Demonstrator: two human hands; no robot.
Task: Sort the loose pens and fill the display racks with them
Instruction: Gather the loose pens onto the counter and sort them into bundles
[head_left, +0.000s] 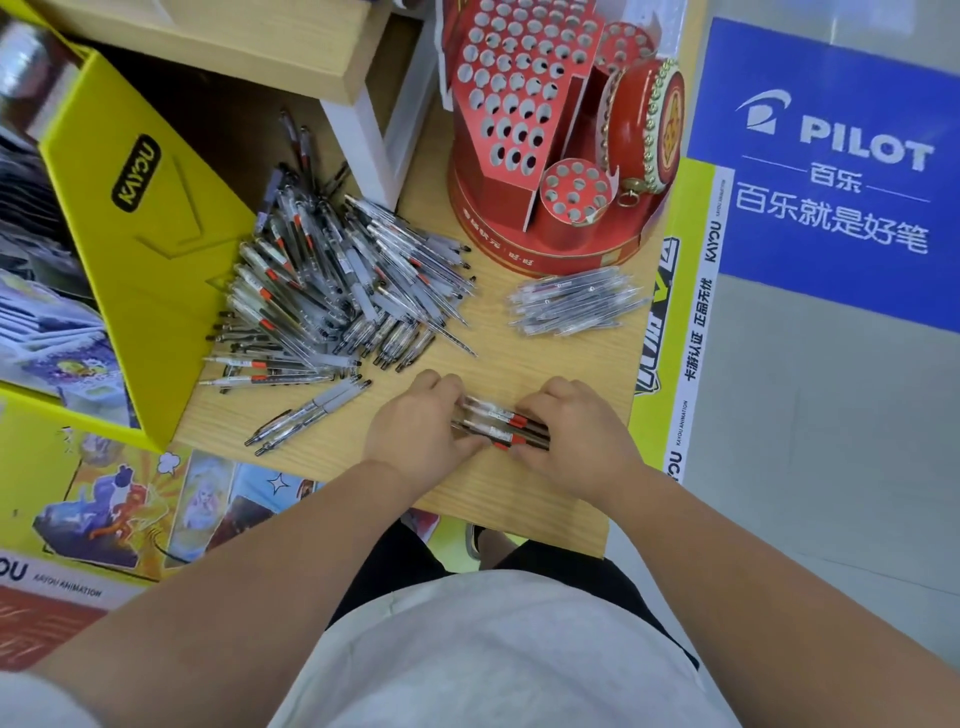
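Head view: left hand (421, 426) and right hand (574, 434) both curl round a small pen bundle (506, 423) on the wooden table (545, 358). Big loose pen pile (332, 280) lies far left, a smaller pen group (574, 301) just before the red display rack (545, 130).

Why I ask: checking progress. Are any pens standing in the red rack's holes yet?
No, every visible hole in the red rack is empty; the pens lie in piles on the table.

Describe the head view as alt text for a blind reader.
The left hand and right hand grip a small bundle of pens on a wooden table. Beyond lie a big pen pile, a smaller group, and a red rack with empty holes.
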